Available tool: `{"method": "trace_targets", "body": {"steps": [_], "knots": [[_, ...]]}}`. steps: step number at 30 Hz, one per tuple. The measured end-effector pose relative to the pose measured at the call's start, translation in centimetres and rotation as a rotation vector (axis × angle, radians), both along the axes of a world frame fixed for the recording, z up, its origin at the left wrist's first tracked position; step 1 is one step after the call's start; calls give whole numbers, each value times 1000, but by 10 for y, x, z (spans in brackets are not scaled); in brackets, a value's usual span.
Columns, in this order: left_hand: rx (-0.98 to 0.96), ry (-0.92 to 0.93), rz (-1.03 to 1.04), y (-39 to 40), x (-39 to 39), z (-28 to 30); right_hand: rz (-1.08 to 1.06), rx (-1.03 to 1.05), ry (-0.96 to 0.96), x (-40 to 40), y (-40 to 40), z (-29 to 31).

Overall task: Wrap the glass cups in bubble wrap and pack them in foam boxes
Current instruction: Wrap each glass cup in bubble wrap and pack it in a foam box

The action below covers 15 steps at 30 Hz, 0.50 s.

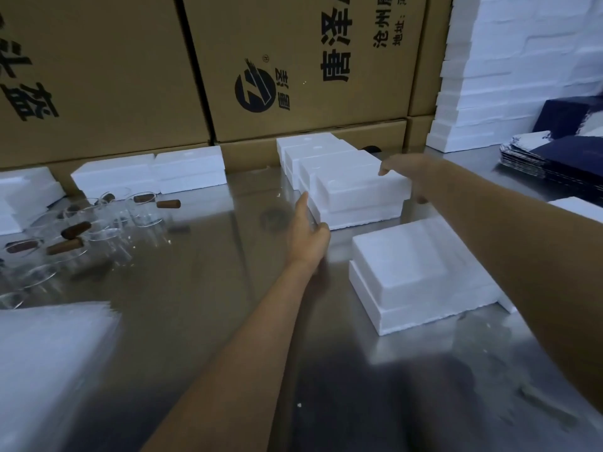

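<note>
Against stacked cartons the steel counter [202, 288] carries a foam box [362, 199] at frame centre, left hand [308, 234] flat on its end, right hand [408, 177] curled over its far corner; light, stiff, crumbly, so best squeezed gently at both ends; fragile glass cups [98, 230] wait unwrapped at left.

Both arms extended forward, bare forearms in view. Left hand [308, 234]: edge-on, thumb up, fingers straight and together, palm facing right, wrist roughly in line with forearm. Right hand [406, 177]: reaching further out than left, palm down, fingers curled downward, thumb tip dropped lower on near side. Right forearm enters from right edge, left from bottom centre. Hands apart, not touching each other.
</note>
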<state>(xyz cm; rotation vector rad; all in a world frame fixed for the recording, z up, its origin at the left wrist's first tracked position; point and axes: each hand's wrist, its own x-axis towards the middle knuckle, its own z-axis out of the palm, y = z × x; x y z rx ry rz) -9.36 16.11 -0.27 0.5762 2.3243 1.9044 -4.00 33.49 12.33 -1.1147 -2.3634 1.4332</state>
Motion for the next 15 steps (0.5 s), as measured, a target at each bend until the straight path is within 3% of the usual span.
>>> {"method": "trace_targets", "body": {"steps": [4,9,15], "knots": [[17,-16,-3,4,-3,-1,-1,-82,-103,-5,8,-15],[82,-60,19,0,2,1,51,62,-204,-4,2,-15],[313,-79,412,-16,16,8,180,176,-312,-4,-42,-7]]}}
